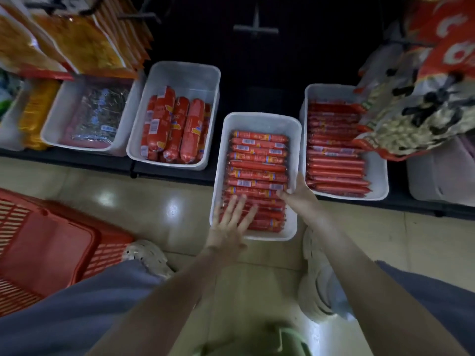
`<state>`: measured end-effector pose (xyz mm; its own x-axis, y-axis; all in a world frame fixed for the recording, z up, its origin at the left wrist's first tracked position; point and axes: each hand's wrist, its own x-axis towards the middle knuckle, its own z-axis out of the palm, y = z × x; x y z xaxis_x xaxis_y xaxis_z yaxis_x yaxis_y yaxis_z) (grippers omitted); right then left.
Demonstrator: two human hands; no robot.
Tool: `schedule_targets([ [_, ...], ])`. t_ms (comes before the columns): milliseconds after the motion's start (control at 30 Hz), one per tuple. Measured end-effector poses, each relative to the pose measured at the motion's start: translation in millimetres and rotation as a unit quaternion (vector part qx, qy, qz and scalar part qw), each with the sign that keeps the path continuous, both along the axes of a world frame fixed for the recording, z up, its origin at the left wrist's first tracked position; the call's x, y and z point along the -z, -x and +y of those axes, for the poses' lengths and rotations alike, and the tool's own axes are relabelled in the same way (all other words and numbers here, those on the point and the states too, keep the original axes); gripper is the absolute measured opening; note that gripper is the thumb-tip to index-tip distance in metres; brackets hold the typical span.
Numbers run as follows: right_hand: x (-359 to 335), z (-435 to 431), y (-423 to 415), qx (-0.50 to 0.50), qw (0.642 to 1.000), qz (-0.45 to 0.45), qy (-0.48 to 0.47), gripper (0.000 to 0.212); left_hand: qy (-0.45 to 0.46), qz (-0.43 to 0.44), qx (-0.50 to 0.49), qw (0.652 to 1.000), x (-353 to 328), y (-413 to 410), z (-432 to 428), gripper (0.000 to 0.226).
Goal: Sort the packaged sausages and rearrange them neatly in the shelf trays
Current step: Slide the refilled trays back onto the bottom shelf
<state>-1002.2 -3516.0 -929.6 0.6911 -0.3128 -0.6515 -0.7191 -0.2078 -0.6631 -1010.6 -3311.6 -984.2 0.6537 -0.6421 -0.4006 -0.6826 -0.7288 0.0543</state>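
While my left hand lies flat and spread on the sausages and my right hand pinches the rim of their tray, jutting off the shelf, a heavy press could tip it onto the floor.

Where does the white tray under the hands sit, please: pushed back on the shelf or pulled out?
Pulled out: the tray overhangs the shelf edge above the floor, unlike the neighbouring tray.

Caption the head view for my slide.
Left hand flat on thin red sausages, right hand at the rim of a white tray jutting off the shelf.
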Motion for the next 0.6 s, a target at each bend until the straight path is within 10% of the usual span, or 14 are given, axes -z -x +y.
schedule_targets([
  [233, 5, 43, 48, -0.302, 0.910, 0.027, 0.282, 0.110, -0.079, 0.031, -0.103, 0.991, -6, -21, -6, 0.111],
  [367, 42, 48, 52, -0.405, 0.831, 0.039, 0.379, 0.080, -0.099, 0.011, -0.093, 0.991, -6, -29, -6, 0.107],
  [600, 41, 8, -18, -0.356, 0.862, 0.003, 0.361, 0.091, -0.026, -0.090, -0.162, 0.982, -8, -74, -49, 0.081],
])
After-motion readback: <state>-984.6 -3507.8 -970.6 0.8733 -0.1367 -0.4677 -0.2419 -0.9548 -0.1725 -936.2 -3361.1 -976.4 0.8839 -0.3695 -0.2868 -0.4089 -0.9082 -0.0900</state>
